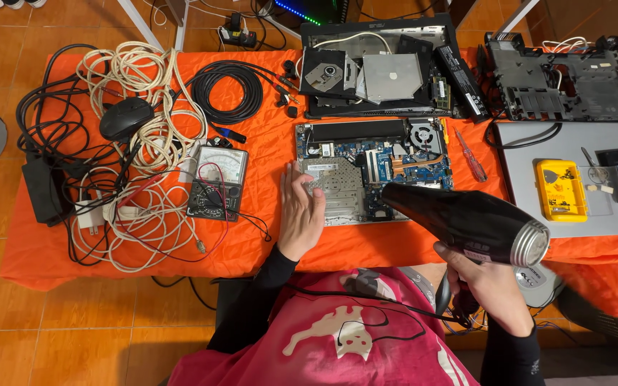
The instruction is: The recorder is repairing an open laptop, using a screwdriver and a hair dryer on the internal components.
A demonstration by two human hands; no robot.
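Observation:
An opened laptop base (373,168) with its blue circuit board and fan exposed lies on the orange tablecloth (266,236). My left hand (300,207) rests flat on its left front corner, fingers spread. My right hand (491,286) grips the handle of a black hair dryer (466,221), whose nozzle points at the board's right front part and whose grey rear grille faces me. The dryer's black cord runs across my pink shirt.
An analog multimeter (217,182) lies left of the laptop among white and black cable coils (144,143) and a black mouse (126,118). Dismantled laptop parts (388,68), a red screwdriver (471,159), a grey laptop lid (574,179) and a yellow box (561,189) sit behind and right.

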